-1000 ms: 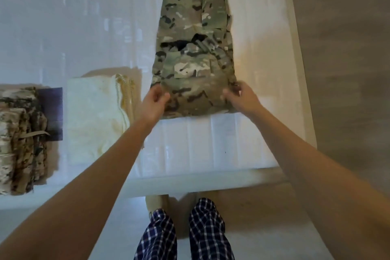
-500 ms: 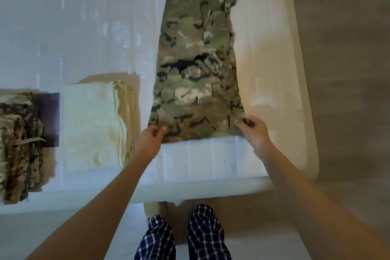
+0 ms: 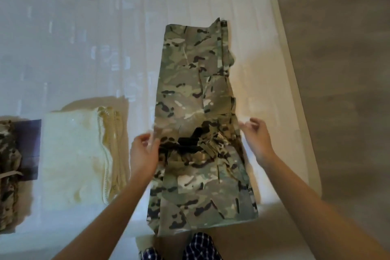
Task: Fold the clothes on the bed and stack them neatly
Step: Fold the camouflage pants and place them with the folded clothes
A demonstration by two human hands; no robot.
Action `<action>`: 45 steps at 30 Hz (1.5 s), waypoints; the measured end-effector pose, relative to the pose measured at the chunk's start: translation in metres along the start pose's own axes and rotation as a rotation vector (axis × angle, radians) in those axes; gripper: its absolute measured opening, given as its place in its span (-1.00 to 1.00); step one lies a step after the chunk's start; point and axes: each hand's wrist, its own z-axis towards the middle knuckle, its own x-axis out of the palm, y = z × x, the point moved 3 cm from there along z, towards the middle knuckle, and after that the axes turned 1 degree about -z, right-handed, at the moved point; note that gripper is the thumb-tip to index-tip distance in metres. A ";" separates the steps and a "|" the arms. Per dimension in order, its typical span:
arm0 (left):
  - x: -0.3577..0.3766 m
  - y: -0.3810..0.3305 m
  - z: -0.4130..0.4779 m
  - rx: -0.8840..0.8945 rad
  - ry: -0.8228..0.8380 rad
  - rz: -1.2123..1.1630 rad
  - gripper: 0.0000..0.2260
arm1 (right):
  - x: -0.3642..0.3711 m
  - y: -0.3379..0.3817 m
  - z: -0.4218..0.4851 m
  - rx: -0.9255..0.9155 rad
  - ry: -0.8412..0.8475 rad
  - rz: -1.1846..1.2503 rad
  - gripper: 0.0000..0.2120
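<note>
Both hands sit apart with loose, empty fingers, left hand (image 3: pixel 144 153) at one long edge and right hand (image 3: pixel 256 136) at the other, flanking the middle of the camouflage trousers (image 3: pixel 196 101) laid lengthwise on the bed (image 3: pixel 84 27), likely to fold them in half beside the cream cloth (image 3: pixel 71 158).

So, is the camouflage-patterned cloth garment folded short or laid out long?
Laid out long: the camouflage-patterned cloth garment lies narrow and stretched along the white bed, its near end at the edge.

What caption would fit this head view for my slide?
Left hand and right hand flank a long camouflage fabric garment on the white bed, beside folded cream cloth.
</note>
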 end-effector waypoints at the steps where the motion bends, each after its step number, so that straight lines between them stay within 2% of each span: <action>1: 0.004 -0.019 0.025 -0.005 0.019 -0.001 -0.63 | 0.006 0.022 0.023 -0.003 -0.003 0.023 -0.45; 4: 0.013 -0.068 0.090 -0.005 0.054 -0.008 -0.57 | 0.024 0.082 0.085 -0.051 0.042 0.072 -0.38; 6: 0.020 -0.092 0.120 0.006 0.108 -0.032 -0.61 | 0.036 0.110 0.115 -0.075 0.083 0.090 -0.31; 8: 0.030 -0.111 0.142 -0.020 0.248 -0.165 -0.67 | 0.048 0.128 0.133 -0.080 0.148 0.144 -0.26; 10: 0.039 -0.127 0.155 -0.076 0.377 -0.301 -0.61 | 0.058 0.141 0.143 -0.075 0.187 0.175 -0.25; 13: 0.045 -0.145 0.161 -0.139 0.454 -0.354 -0.55 | 0.065 0.158 0.140 -0.024 0.269 0.036 -0.29; 14: 0.045 -0.152 0.162 -0.119 0.458 -0.388 -0.57 | 0.066 0.164 0.138 -0.042 0.309 -0.003 -0.35; 16: 0.036 -0.165 0.165 0.019 0.422 -0.534 -0.68 | 0.064 0.182 0.135 -0.205 0.365 0.061 -0.49; 18: 0.019 -0.171 0.169 0.139 0.405 -0.686 -0.76 | 0.055 0.191 0.135 -0.338 0.394 0.201 -0.43; 19: 0.011 -0.170 0.172 0.161 0.402 -0.710 -0.76 | 0.050 0.190 0.139 -0.326 0.391 0.237 -0.35; 21: 0.007 -0.160 0.178 0.117 0.397 -0.561 -0.67 | 0.045 0.174 0.146 -0.165 0.384 0.245 -0.28; 23: 0.013 -0.147 0.184 0.022 0.429 -0.344 -0.64 | 0.048 0.152 0.156 -0.026 0.411 0.318 -0.43; 25: 0.020 -0.141 0.189 -0.043 0.474 -0.323 -0.67 | 0.054 0.145 0.161 -0.023 0.486 0.332 -0.70; 26: 0.024 -0.143 0.191 -0.069 0.511 -0.357 -0.67 | 0.056 0.148 0.162 -0.043 0.512 0.250 -0.73; 27: 0.027 -0.146 0.192 -0.092 0.555 -0.382 -0.66 | 0.060 0.152 0.162 -0.056 0.503 0.148 -0.68; 29: 0.036 -0.154 0.193 -0.126 0.584 -0.368 -0.65 | 0.072 0.161 0.164 -0.097 0.398 0.059 -0.58; 30: 0.040 -0.157 0.194 -0.128 0.569 -0.333 -0.66 | 0.078 0.166 0.164 -0.149 0.351 0.052 -0.60; 34: 0.045 -0.166 0.204 -0.122 0.483 -0.286 -0.68 | 0.076 0.176 0.168 -0.349 0.351 0.149 -0.61; 35: 0.044 -0.168 0.208 -0.131 0.497 -0.301 -0.68 | 0.064 0.173 0.173 -0.392 0.289 0.106 -0.61; 36: 0.043 -0.171 0.211 -0.137 0.517 -0.318 -0.69 | 0.049 0.169 0.183 -0.451 0.145 -0.071 -0.61; 38: 0.043 -0.179 0.219 -0.132 0.531 -0.331 -0.70 | 0.021 0.145 0.203 -0.468 -0.184 -0.672 -0.54; 39: 0.045 -0.186 0.223 -0.121 0.510 -0.326 -0.71 | 0.013 0.129 0.209 -0.456 -0.264 -0.866 -0.50; 42: 0.052 -0.216 0.240 0.019 0.308 -0.302 -0.78 | 0.019 0.102 0.221 -0.502 -0.367 -0.994 -0.45; 45: 0.060 -0.247 0.224 0.336 0.154 -0.151 -0.92 | 0.024 0.098 0.229 -0.507 -0.431 -0.997 -0.43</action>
